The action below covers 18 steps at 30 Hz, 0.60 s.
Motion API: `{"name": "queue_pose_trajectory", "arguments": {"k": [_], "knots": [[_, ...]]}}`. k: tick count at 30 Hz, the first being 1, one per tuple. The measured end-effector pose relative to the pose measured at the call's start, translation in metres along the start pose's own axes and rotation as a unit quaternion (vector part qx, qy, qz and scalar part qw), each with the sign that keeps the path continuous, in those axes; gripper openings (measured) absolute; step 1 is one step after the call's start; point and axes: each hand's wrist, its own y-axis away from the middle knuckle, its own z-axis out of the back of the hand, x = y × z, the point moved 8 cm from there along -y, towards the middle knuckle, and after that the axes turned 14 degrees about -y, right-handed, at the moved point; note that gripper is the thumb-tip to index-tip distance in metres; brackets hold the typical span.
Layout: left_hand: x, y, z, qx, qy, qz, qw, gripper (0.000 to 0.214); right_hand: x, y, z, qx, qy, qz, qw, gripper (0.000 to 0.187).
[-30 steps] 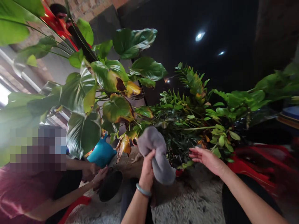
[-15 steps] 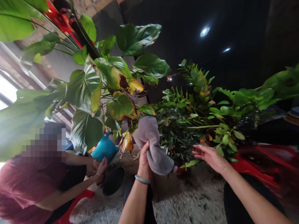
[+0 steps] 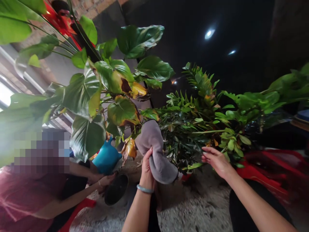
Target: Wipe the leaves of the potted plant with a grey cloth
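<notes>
- Shifted since the earlier frame: right hand (image 3: 218, 161), slightly farther from the turquoise bag (image 3: 107, 159), with fingers more bent; also the co-worker's hand (image 3: 107, 180), lowered to the dark round bowl (image 3: 117, 191) just below the turquoise bag.
- Holds the grey plush piece (image 3: 151, 135) in the left hand (image 3: 147, 169), to the right of the turquoise bag, raised off the floor (image 3: 190, 212).
- Pinches the grey plush piece near mid-length, with thumb pressed on the near face and other fingers mostly hidden; probably gripped there to stop such soft, bulky cloth from flopping.
- Lifts the right hand into the air, farther right of the turquoise bag, apart from the grey plush piece; cannot tell whether spread at the fingertips or pinching something thin.
- Leaves a gap between both hands, perhaps for free movement without crowding the cloth.
- Wears a pale bangle (image 3: 145, 189) on the left wrist, clear of the cloth.
- Shows the dark round bowl tilted, apparently steadied at the rim by the co-worker's hand.
- Includes a brown-edged, yellowing leaf (image 3: 123, 112) above the turquoise bag, and a red plastic stool (image 3: 265, 175) far to its right, presumably set aside for sitting.
</notes>
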Motion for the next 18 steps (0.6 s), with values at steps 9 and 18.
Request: {"name": "queue_pose_trajectory", "arguments": {"k": [9,18], "knots": [[0.096,0.060,0.012,0.163,-0.177,0.143,0.960,0.034,-0.007,0.010,-0.015,0.048,0.033,-0.028,0.998,0.029],[0.035,0.005,-0.005,0.043,-0.072,0.037,0.996,0.031,-0.011,0.009,-0.019,0.096,0.033,-0.048,0.994,0.031]]}}
